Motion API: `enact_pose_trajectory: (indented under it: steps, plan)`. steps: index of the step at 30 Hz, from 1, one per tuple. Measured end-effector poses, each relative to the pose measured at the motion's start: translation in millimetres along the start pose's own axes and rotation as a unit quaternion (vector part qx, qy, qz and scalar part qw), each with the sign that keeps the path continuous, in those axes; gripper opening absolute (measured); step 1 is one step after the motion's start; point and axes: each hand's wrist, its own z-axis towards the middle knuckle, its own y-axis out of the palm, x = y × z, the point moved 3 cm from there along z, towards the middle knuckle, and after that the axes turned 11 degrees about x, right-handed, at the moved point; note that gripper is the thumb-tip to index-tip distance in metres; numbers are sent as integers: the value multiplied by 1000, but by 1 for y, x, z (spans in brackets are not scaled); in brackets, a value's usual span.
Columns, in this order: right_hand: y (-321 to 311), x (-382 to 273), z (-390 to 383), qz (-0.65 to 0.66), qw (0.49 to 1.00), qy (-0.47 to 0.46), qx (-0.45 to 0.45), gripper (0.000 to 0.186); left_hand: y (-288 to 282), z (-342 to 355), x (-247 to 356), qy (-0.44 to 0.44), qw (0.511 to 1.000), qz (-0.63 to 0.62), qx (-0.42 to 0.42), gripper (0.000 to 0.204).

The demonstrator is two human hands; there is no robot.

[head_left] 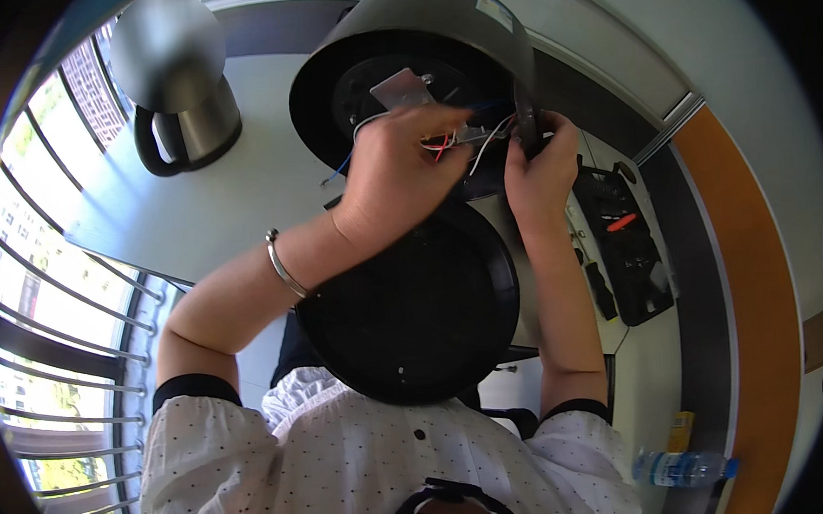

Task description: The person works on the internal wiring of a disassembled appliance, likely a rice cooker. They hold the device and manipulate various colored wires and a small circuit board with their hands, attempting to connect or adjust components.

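A large black round appliance housing point(399, 20) lies tipped on the table, its hollow underside facing me. Inside it are a pale metal plate point(402, 87) and several thin wires point(443, 145) in red, white and blue. My left hand point(397, 165) reaches into the opening, its fingers closed round the wires; motion blurs the fingertips. On the right, my right hand point(545, 168) grips the housing's rim between thumb and fingers. Below both hands, close to my body, rests a round black shallow cover point(409, 304), its raised rim toward me.
A steel kettle point(186, 129) with a black handle stands at the far left of the pale table point(264, 106). An open black tool case point(630, 246) and a screwdriver point(599, 284) lie to the right. A plastic bottle point(683, 468) lies at the lower right. A barred window is on the left.
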Motion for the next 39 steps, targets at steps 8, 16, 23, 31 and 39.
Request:
enact_pose_trajectory:
  steps: [8, 16, 23, 31, 39]
  plan:
    - [9, 7, -6, 25, 999, 34, -15, 41, 7, 7, -15, 295, 940, 165, 55, 47]
    - [8, 7, -7, 73, 997, 28, -13, 45, 40, 16, -31, 331, 932, 137, 59, 24]
    - [12, 12, -12, 133, 990, 41, 18, 47, 45, 14, -37, 305, 940, 138, 64, 18]
    - [15, 10, -12, 105, 994, 14, 35, 46, 49, 12, -38, 275, 953, 125, 20, 17]
    - [14, 9, -10, -6, 998, -50, 44, 43, 49, 14, -38, 261, 961, 89, -18, 21]
